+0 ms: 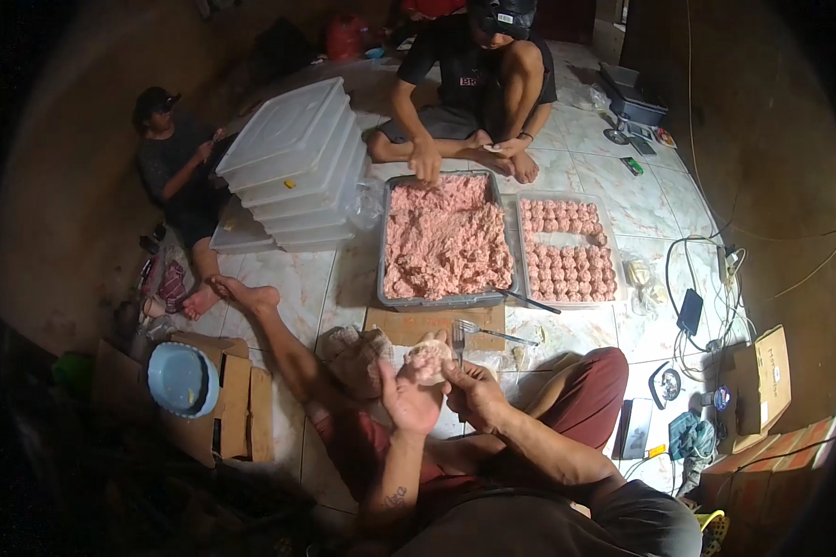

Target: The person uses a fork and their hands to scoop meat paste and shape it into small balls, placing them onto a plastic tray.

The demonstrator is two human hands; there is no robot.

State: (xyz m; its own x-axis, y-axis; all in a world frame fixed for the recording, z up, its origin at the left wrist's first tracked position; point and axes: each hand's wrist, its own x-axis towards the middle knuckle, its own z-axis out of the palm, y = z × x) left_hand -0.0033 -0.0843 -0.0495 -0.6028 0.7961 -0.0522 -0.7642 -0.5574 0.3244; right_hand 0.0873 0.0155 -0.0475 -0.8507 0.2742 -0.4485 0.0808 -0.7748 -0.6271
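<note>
So that it stays round, a pale dumpling skin (429, 357) is cupped in the left hand (409, 395) and pinched by the right hand (474, 395) near the meat tray (387, 278).

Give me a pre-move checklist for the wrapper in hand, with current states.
1. Wrapper supported: ok, it lies on the left hand and the right hand touches its edge.
2. Filling on wrapper: cannot tell, its surface is too small to read.
3. Fork in reach: ok, on the board just ahead of both hands.
4. Mince tub stocked: ok, full of pink mince.
5. Tub access: not ok, another person's hand is at its far edge.
6. Tray has room: cannot tell, its rows look nearly full.
</note>
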